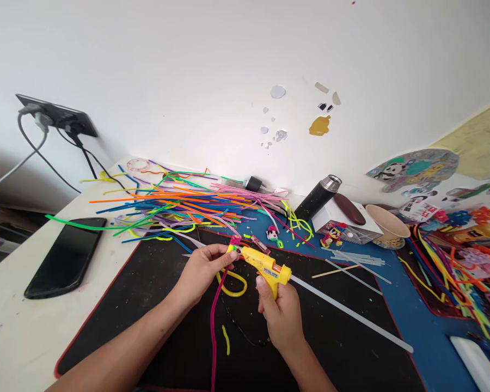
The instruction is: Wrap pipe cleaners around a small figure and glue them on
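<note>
My right hand point(282, 316) is wrapped round the grip of a yellow hot glue gun point(267, 267), finger at the trigger, with a long clear glue stick point(351, 313) trailing out of its back to the right. The nozzle points left at a small piece of pink and yellow pipe cleaner work point(233, 245). My left hand point(202, 269) pinches that piece, and a magenta stem point(214, 326) and a yellow loop point(232, 286) hang from it. Both hands are above a black mat point(155, 305).
A heap of coloured pipe cleaners point(175, 209) lies behind the hands. A black phone point(67, 256) rests at the left on the white table. A black flask point(319, 197), a white box point(351, 223), a paper cup point(390, 226) and more craft pieces point(453, 261) crowd the right.
</note>
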### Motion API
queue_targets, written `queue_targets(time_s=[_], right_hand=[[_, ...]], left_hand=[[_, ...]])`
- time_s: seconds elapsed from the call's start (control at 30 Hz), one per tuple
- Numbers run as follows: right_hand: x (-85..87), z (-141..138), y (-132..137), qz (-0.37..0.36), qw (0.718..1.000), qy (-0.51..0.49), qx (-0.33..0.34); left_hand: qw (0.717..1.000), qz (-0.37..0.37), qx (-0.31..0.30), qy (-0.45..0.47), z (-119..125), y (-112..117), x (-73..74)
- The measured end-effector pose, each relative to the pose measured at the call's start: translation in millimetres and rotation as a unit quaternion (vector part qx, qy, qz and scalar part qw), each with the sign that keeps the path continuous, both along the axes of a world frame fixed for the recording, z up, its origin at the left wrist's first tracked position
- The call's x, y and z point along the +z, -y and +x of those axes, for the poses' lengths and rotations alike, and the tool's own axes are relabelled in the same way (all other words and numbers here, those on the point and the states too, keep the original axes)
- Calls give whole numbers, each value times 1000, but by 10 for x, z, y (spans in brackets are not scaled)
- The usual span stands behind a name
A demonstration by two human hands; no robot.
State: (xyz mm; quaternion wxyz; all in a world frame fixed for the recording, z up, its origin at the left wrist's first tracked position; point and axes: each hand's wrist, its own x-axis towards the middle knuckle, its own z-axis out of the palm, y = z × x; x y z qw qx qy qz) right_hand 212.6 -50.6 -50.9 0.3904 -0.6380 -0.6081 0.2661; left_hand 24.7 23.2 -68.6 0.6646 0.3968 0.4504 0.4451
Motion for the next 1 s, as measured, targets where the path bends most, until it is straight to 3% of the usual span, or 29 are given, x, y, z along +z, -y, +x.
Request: queue_targets(time_s=[1.0], right_hand=[[24, 13, 19, -8, 1000, 5, -4]], left_hand=[[1000, 4, 2, 11, -1, 3, 3]])
